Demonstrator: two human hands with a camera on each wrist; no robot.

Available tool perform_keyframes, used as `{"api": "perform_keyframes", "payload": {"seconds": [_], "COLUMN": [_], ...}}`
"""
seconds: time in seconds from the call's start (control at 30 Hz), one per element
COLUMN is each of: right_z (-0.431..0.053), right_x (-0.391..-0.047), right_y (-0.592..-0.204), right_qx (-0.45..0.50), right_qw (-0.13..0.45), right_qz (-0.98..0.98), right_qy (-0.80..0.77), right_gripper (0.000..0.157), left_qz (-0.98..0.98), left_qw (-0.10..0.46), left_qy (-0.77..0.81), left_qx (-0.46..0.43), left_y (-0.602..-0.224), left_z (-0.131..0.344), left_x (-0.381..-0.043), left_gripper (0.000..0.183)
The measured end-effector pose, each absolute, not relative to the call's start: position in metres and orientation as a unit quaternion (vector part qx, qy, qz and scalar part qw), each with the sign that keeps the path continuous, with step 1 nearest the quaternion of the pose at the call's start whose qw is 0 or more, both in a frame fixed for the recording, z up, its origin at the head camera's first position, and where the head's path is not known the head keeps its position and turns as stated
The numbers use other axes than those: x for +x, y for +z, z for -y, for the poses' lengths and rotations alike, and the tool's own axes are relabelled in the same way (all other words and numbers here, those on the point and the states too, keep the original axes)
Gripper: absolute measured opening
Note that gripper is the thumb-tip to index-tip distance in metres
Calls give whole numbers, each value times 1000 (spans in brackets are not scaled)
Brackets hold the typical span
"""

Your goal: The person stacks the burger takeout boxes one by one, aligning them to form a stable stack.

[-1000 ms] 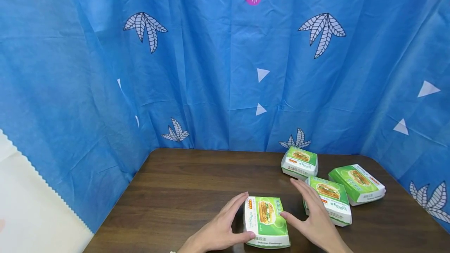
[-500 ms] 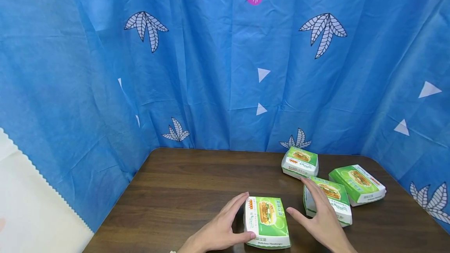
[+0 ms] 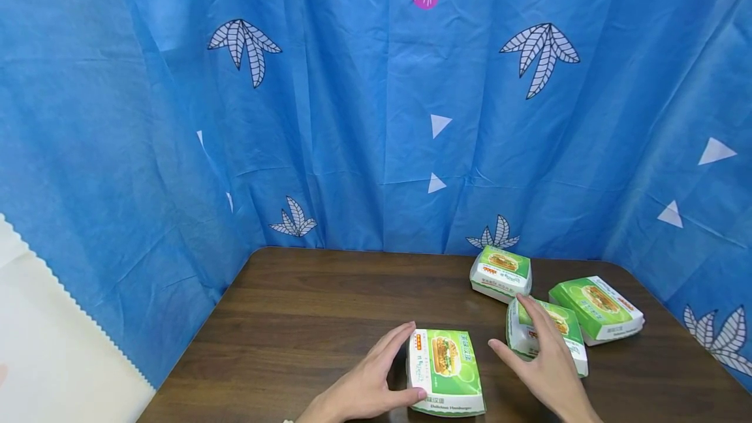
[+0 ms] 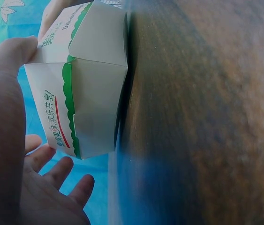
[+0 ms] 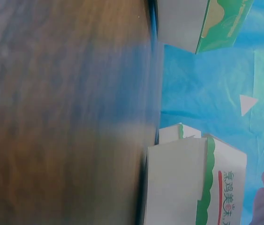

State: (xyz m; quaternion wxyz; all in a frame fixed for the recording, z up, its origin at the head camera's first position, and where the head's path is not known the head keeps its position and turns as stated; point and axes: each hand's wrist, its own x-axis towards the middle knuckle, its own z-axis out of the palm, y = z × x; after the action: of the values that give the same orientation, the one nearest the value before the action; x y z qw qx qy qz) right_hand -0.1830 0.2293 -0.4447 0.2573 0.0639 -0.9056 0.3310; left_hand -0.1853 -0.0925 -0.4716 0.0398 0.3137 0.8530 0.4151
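Left fingers [image 3: 396,339] spread, nearest burger box [image 3: 455,371] just beside, apparently touching, right fingers [image 3: 537,320] spread

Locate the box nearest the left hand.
In the head view, the box sits low, just right of centre, between the left hand and the right hand.

1. on table [image 3: 329,305]: near box [image 3: 452,361], left hand [image 3: 365,384] at its left.
2. right of that: middle box [image 3: 568,325], right hand [image 3: 546,367] before it.
3. farther right: end box [image 3: 597,309].
4. beyond middle box: far box [image 3: 502,273].
5. behind all: curtain [image 3: 352,116].
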Motion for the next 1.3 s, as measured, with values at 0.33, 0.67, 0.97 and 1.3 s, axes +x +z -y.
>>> {"api": "perform_keyframes", "payload": {"seconds": [0.33,0.67,0.97,1.3], "right_z": [-238,-250,-262,-265], "right_x": [-185,-188,-195,-194], "right_y": [-447,-447,-454,-456], "right_qx": [45,19,38,2], "right_qw": [286,316,368,339], "right_qz": [898,890,876,895], "right_qy": [331,329,309,292], "right_gripper": [100,101,98,101], "left_qz": [-853,-853,-852,-854], "left_qw": [26,22,12,28], "left_qy": [409,407,403,405], "left_qx": [322,325,333,325], "left_y": [-473,-473,-472,-471], "left_z": [92,92,93,93], "left_x": [-187,-186,-186,-186], "left_gripper": [94,92,93,93]}}
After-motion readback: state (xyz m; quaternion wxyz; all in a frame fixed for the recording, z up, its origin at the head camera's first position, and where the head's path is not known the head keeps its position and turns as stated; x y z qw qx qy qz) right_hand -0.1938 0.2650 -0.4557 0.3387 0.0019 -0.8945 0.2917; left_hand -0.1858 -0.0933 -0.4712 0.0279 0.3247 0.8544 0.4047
